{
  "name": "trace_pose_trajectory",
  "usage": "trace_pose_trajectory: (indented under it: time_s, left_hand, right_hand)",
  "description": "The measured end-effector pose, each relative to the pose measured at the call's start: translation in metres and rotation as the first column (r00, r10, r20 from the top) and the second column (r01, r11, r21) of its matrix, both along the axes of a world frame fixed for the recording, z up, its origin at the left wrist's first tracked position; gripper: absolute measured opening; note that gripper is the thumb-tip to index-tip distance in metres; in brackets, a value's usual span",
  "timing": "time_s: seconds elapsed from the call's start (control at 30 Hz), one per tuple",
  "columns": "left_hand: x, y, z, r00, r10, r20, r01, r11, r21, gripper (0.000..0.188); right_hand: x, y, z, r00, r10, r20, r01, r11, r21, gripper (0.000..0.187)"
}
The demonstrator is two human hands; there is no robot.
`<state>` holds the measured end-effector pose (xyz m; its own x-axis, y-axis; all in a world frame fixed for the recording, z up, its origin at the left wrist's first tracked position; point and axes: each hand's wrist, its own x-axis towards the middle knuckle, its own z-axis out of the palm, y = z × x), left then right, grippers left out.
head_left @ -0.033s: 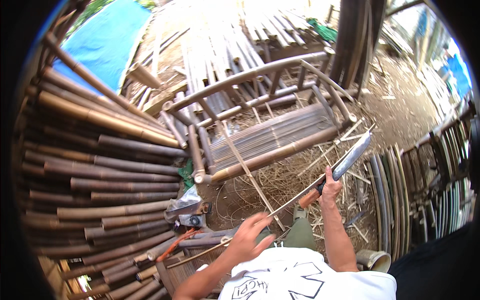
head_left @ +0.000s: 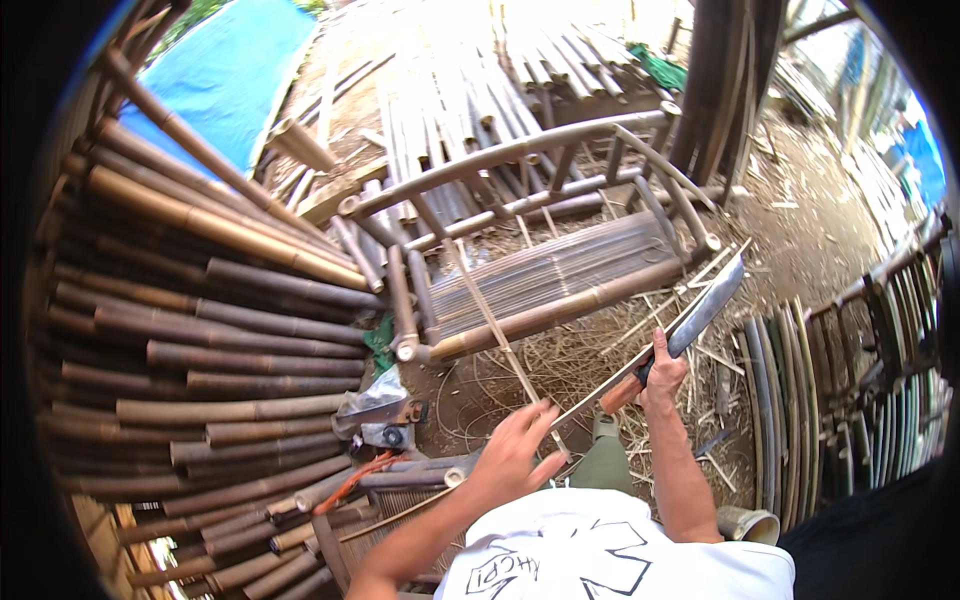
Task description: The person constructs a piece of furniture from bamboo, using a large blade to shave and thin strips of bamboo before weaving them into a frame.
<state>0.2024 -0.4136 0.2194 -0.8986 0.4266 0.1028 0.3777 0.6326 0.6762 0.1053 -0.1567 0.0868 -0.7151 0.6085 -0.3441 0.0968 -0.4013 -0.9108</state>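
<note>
My right hand (head_left: 662, 378) is wrapped round the wooden handle (head_left: 624, 392) of a machete, its thumb stretched upward. The broad grey machete blade (head_left: 708, 308) slants up and to the right. A thin bamboo strip (head_left: 612, 378) runs alongside the blade and past the right thumb, down toward my left hand (head_left: 515, 455). That left hand is slightly blurred, its fingers stretched forward and its thumb apart. Its fingertips are at the lower part of the strip; whether they touch it I cannot tell. Another thin strip (head_left: 395, 516) shows below the left forearm, possibly the same piece.
Ahead stands a bamboo bench (head_left: 545, 325) with a pale slat (head_left: 495, 328) leaning across it. Stacked bamboo poles (head_left: 250, 383) fill the left. A saw (head_left: 380, 412) lies beside them. Shavings (head_left: 590, 335) litter the ground; upright bamboo pieces (head_left: 785, 400) and a bucket (head_left: 750, 524) are at right.
My left hand has moved up and to the right, closer to my right hand. The view has shifted slightly. My right hand still grips the machete in nearly the same place.
</note>
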Motion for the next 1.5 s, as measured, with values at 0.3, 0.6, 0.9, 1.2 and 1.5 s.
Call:
trace_pose_trajectory:
  time_s: [0.3,0.6,0.9,1.2,1.5]
  left_hand:
    - [-0.007,0.019,-0.032,0.635,-0.031,0.772,-0.601,0.607,0.519,0.03]
    - [-0.008,0.09,-0.015,0.74,0.552,0.385,-0.672,0.632,0.385,0.03]
    - [0.027,0.123,-0.002,0.709,0.623,0.331,-0.705,0.627,0.33,0.03]
    - [0.074,0.103,0.018,0.81,0.547,0.21,-0.582,0.794,0.177,0.027]
    - [0.115,0.054,0.027,0.863,0.496,0.102,-0.506,0.849,0.153,0.028]
  right_hand:
    - [-0.05,0.013,0.09,0.822,0.558,0.113,-0.411,0.445,0.796,0.046]
    - [-0.011,0.024,0.097,0.305,0.895,0.326,-0.249,-0.255,0.934,0.05]
    - [-0.021,0.048,0.09,0.306,0.934,0.183,-0.258,-0.104,0.961,0.052]
    - [-0.066,0.066,0.086,0.477,0.853,0.213,-0.335,-0.048,0.941,0.06]
    - [-0.081,0.056,0.089,0.492,0.863,0.113,-0.3,0.047,0.953,0.062]
